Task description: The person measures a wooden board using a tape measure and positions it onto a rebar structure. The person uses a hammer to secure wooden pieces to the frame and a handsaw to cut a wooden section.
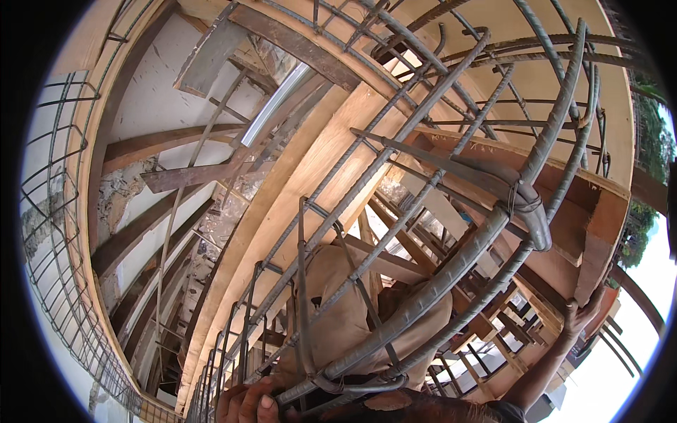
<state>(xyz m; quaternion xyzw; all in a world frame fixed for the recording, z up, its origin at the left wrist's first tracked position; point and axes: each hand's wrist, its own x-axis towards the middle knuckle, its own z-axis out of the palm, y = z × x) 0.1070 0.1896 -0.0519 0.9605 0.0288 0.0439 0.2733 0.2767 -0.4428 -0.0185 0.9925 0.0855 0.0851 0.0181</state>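
Note:
My left hand (248,403) is closed at the lower edge, its fingers curled by the bent end of a thick ribbed steel bar (416,303). Out to the right, my right arm reaches up, and my right hand (584,314) grips the lower corner of a brown wooden form board (596,247). Between the hands, the rebar cage (423,187) runs diagonally, with bars joined by hoops. Lying across it is a dark, tapered flat metal piece (451,166). Wire binds its grey rounded end (539,225) near two thick bars.
Pale timber planks (296,197) line the cage's left side. Beyond them are dark beams (141,233) and broken masonry. A wire-mesh cage (60,296) curves along the far left. Tan cloth (331,303) shows behind the bars. Timber framing (486,328) lies far below, an open drop.

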